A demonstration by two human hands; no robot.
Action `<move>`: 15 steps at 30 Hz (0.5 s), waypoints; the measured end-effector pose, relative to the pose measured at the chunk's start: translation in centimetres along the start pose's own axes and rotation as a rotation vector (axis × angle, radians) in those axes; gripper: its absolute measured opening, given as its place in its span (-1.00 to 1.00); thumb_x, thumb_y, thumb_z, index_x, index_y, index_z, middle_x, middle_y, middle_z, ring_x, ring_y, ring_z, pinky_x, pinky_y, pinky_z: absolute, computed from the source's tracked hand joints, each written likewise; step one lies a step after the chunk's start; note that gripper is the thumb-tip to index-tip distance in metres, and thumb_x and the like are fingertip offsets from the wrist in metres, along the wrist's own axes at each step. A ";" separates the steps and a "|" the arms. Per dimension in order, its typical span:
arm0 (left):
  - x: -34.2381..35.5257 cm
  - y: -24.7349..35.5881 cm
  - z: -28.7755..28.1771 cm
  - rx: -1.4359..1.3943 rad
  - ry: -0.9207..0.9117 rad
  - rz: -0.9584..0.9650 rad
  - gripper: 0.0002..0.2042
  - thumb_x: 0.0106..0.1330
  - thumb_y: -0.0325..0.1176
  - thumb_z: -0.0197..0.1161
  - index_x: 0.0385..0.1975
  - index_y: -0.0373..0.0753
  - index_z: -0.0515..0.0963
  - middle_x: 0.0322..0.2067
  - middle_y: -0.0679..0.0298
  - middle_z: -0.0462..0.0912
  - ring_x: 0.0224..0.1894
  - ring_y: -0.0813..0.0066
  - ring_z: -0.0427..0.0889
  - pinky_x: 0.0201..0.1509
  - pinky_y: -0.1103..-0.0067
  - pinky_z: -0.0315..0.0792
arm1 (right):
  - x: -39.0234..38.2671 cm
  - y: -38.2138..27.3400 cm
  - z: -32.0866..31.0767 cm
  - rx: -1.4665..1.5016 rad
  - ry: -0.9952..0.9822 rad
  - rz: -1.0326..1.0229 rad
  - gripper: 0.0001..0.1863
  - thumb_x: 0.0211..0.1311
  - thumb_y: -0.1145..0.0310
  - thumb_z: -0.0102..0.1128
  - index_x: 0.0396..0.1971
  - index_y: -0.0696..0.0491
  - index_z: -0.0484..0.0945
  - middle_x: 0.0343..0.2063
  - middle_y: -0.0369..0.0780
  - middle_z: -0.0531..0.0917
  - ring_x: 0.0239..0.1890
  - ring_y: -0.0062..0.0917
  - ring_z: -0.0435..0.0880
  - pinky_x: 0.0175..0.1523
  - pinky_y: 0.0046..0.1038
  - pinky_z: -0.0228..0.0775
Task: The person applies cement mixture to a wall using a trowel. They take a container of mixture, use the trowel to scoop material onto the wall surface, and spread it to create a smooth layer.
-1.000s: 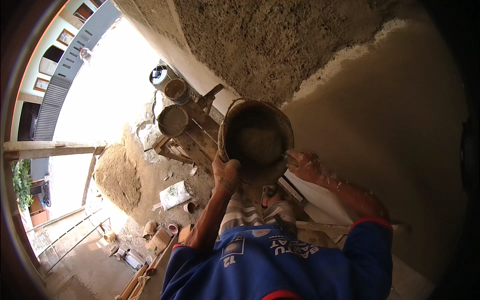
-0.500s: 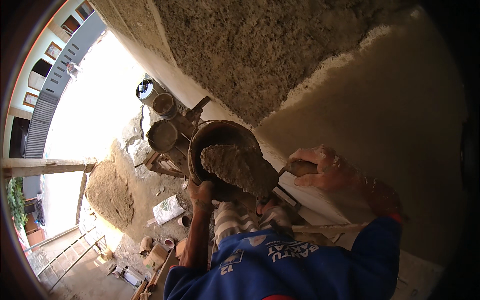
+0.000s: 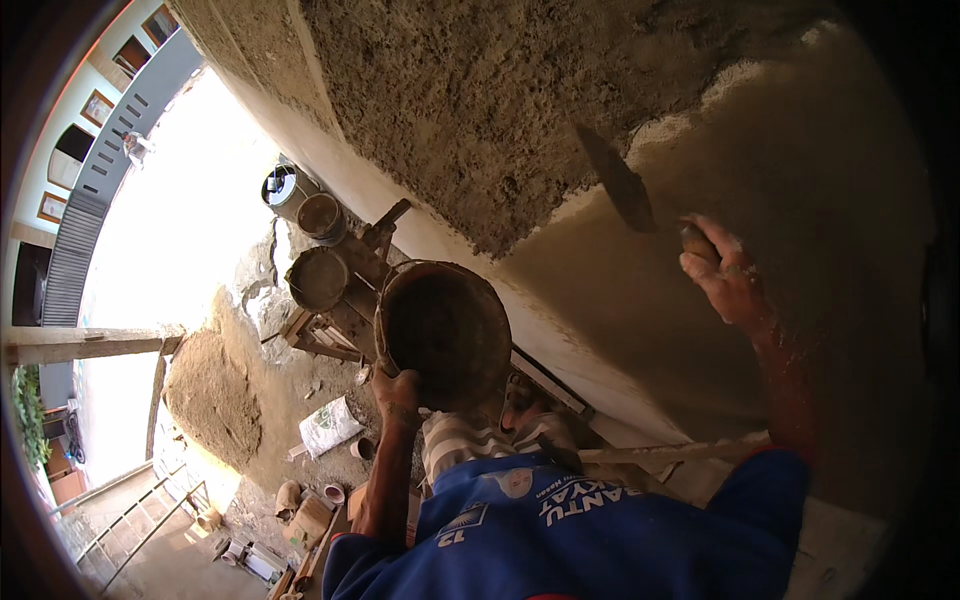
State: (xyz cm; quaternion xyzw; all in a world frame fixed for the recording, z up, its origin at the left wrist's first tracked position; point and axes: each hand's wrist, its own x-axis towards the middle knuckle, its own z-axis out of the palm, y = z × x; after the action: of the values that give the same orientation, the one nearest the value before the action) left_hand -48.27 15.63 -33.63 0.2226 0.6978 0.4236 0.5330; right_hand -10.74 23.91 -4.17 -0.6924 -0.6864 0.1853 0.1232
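Note:
My left hand [image 3: 397, 393] grips the near left rim of a dark bucket [image 3: 445, 335], held in front of my waist with its mouth facing up. The inside is shadowed, so its contents are hard to make out. My right hand [image 3: 728, 275] is wrapped round the wooden handle of a trowel [image 3: 620, 185], up and to the right of the bucket. The blade points away to the upper left, across the edge between a rough mortar patch [image 3: 450, 110] and smoother plaster [image 3: 800, 170] on the wall. Whether the blade touches the wall I cannot tell.
Below, to the left, stand several buckets [image 3: 318, 278] beside a wooden frame [image 3: 325, 333]. A sand heap [image 3: 210, 395], a white sack [image 3: 330, 425] and a metal ladder-like frame [image 3: 140, 520] are on the ground. A pale beam [image 3: 95, 344] crosses at left. A person [image 3: 136, 148] is far off.
My right hand has swung the trowel from over the bucket up and right to the wall. The mortar heap it carried no longer shows. The bucket, still in my left hand, has shifted slightly down.

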 end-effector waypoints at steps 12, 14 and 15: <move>-4.2 7.1 4.3 0.031 -0.255 0.134 -0.56 -0.07 -0.53 0.09 -0.07 -0.40 0.48 -0.34 0.22 0.62 -0.40 0.46 0.56 -0.30 0.57 0.49 | -3.2 5.3 19.6 -0.640 -0.101 -0.552 -0.58 0.23 0.35 0.05 0.11 0.05 0.44 -0.12 -0.02 0.56 -0.12 -0.21 0.60 -0.09 -0.21 0.50; -4.3 7.2 4.9 -0.052 -0.280 0.163 -0.55 -0.05 -0.51 0.10 -0.06 -0.40 0.47 -0.30 0.19 0.63 -0.33 0.43 0.58 -0.22 0.55 0.51 | -3.4 6.0 21.2 -0.660 -0.017 -0.626 -0.59 0.24 0.34 0.03 0.10 0.05 0.45 -0.11 -0.02 0.56 -0.13 -0.22 0.61 -0.12 -0.20 0.51; -4.5 7.4 5.2 -0.056 -0.276 0.165 -0.55 -0.05 -0.51 0.10 -0.06 -0.40 0.47 -0.30 0.19 0.63 -0.33 0.43 0.58 -0.22 0.55 0.51 | -4.2 6.1 21.7 -0.579 -0.046 -0.641 -0.56 0.20 0.34 0.07 0.11 0.02 0.44 -0.13 -0.03 0.58 -0.15 -0.22 0.62 -0.13 -0.20 0.52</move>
State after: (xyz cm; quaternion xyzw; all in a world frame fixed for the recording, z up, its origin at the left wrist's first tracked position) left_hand -42.91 18.03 -25.38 0.3203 0.5850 0.4507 0.5934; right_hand -14.37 17.69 -25.93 -0.4460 -0.8929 -0.0472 -0.0402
